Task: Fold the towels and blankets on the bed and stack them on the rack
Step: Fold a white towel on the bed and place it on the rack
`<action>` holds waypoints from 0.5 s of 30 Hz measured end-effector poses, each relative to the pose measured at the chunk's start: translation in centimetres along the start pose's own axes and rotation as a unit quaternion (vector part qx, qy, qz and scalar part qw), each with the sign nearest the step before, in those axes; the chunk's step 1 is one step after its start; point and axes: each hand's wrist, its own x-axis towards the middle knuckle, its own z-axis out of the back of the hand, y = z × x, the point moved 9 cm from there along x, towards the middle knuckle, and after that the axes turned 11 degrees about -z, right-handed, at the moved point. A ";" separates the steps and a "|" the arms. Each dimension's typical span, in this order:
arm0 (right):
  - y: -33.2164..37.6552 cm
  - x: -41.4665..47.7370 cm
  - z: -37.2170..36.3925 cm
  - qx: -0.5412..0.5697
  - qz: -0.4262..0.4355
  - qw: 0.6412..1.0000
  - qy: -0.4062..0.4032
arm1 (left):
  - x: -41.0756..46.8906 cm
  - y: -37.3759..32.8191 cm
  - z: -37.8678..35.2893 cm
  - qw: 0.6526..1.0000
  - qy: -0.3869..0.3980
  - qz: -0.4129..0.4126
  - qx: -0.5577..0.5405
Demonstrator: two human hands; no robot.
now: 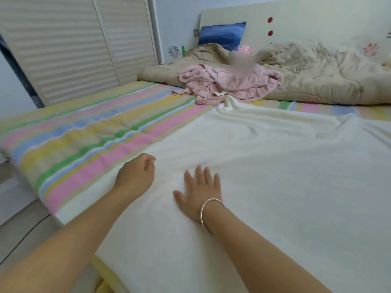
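Observation:
A large white towel [275,166] lies spread across the near half of the bed, wrinkled at its far edge. My right hand [200,192], with a silver bangle on the wrist, presses flat on the towel with straight fingers. My left hand [137,173] sits at the towel's left edge with its fingers curled, seemingly pinching the cloth there. A crumpled pink towel [228,85] lies further back in the middle of the bed. Behind it a beige blanket [317,75] is bunched along the headboard.
The bed has a pastel striped sheet [84,136], bare on the left. A blue pillow [222,35] leans on the headboard. White louvred wardrobe doors [74,43] stand to the left. A small fan [174,51] and green bottle sit in the corner. Floor shows at lower left.

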 end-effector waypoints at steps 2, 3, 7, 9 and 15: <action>4.0 1.7 -0.6 0.000 0.026 1.000 -0.006 | 2.1 2.4 0.5 1.000 0.004 -0.002 0.008; 6.3 2.3 -1.1 -0.002 0.045 0.999 -0.009 | 3.5 3.7 0.7 1.000 0.010 -0.004 0.010; 13.6 2.0 -2.9 -0.021 0.141 0.990 0.002 | 8.6 6.8 0.3 0.997 0.072 -0.032 0.010; 15.4 1.7 -2.7 0.029 0.193 0.981 0.016 | 10.6 7.4 -0.6 0.991 0.118 -0.050 0.021; 9.1 6.6 3.8 0.270 0.100 0.945 -0.153 | 16.3 5.3 -4.3 0.973 0.182 -0.144 0.005</action>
